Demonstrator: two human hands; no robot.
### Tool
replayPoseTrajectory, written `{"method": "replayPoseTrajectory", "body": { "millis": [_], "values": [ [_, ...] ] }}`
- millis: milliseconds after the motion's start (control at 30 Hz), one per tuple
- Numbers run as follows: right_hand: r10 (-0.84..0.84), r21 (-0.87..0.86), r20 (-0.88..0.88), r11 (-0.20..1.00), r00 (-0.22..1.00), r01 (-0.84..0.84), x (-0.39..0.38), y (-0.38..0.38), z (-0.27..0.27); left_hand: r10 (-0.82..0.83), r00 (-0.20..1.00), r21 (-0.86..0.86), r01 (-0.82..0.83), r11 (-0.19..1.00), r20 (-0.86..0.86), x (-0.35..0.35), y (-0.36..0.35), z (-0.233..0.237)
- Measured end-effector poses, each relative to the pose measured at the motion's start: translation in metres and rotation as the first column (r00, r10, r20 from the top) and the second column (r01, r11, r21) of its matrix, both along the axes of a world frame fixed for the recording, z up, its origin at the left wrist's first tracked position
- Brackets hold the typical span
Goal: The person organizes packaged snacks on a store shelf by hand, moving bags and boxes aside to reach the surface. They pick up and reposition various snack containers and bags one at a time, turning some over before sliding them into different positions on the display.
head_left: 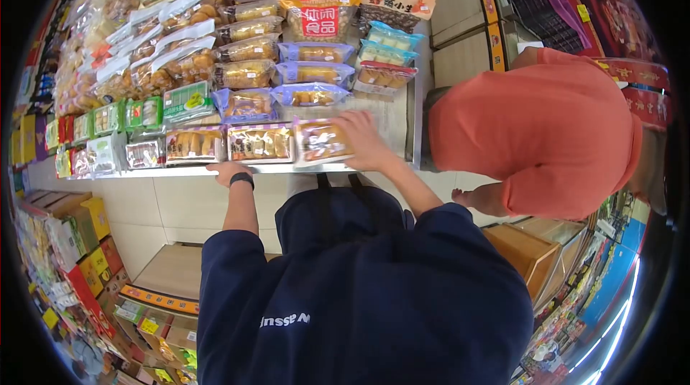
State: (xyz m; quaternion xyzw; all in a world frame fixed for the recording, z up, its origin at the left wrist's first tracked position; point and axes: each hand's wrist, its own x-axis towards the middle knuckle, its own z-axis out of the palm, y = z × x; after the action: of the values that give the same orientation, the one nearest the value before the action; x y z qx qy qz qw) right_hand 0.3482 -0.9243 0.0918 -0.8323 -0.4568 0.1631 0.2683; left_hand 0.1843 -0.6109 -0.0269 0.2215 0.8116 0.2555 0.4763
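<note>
My right hand [365,142] grips the right end of a clear-and-purple pack of pastries [316,142] at the front of the display table [392,116]. My left hand [232,172], with a dark band on the wrist, rests at the table's front edge with its fingers stretched leftward; it appears to hold nothing. Just above it are a second pastry pack [260,143] and a third pastry pack [195,145], side by side in the front row. Behind my right hand lie purple-wrapped packs [314,94] in a column.
Many bagged snacks [183,15] cover the left and back of the table, with green packs [144,113] at front left. Blue packs [388,47] sit at back right. A person in an orange shirt [532,133] bends close on the right. Stocked shelves [162,327] stand behind me.
</note>
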Motion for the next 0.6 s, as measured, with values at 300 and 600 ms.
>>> {"method": "replayPoseTrajectory", "body": {
  "millis": [300,600],
  "values": [
    [-0.227,-0.137,0.177,0.958,0.958,0.253,0.037,-0.095,-0.051,0.012,0.998,-0.005,-0.012,1.000,0.060,0.002,-0.003,0.007],
    [-0.259,-0.232,0.174,0.927,0.950,0.296,0.053,-0.093,-0.090,-0.034,0.999,0.016,0.035,0.999,-0.043,0.002,0.000,-0.002]
  ]
}}
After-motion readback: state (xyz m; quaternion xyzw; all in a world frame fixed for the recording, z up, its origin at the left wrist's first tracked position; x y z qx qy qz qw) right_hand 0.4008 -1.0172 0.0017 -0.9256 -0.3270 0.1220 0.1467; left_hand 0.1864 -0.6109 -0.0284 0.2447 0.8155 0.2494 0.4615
